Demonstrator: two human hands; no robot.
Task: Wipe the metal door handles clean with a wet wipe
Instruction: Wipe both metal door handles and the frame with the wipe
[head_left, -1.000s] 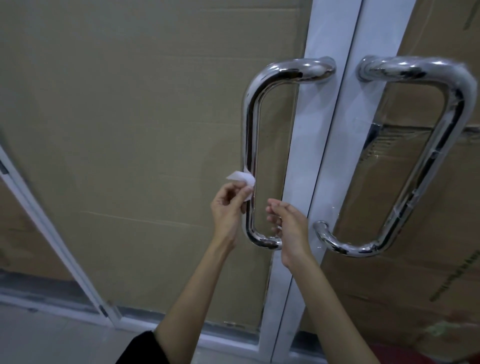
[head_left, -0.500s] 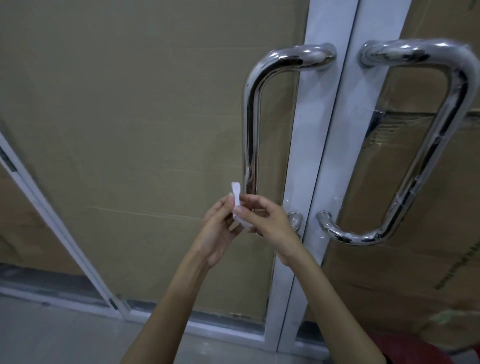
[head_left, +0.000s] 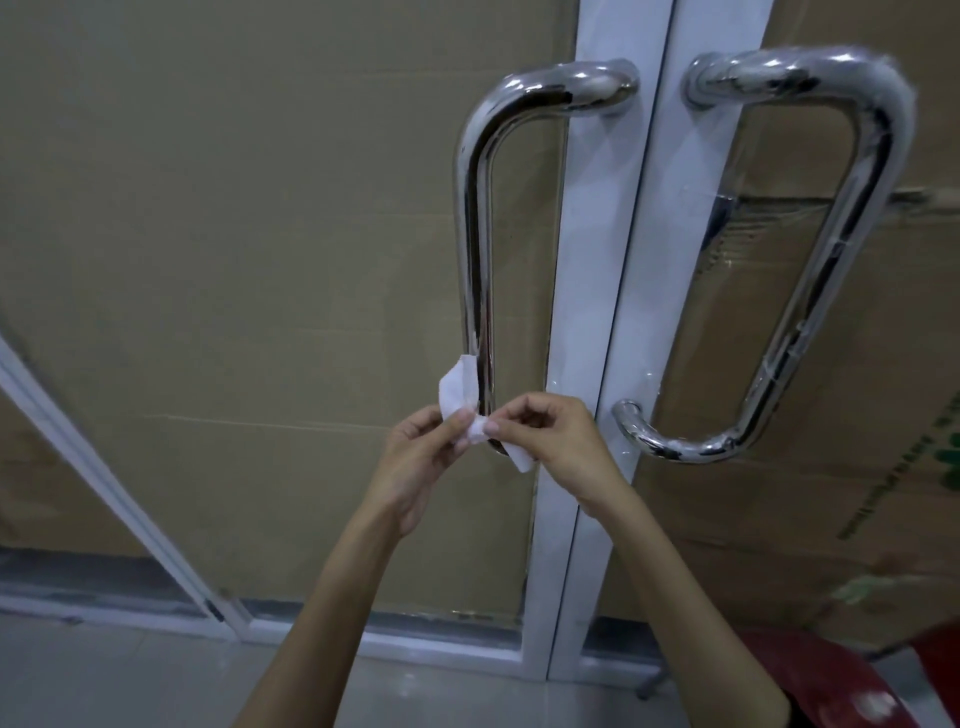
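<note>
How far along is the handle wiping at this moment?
Nothing looks finished. In hand: left hand and right hand both pinch the white wet wipe beside the left chrome door handle. Left: the right chrome door handle, untouched.

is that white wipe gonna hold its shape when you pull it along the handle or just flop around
Probably floppy: the small white wet wipe bends and folds between the left hand and the right hand, one end sticking up, another drooping. It looks thin and light, so likely bunches unless held taut. It should drape readily round the left polished metal door handle.
</note>
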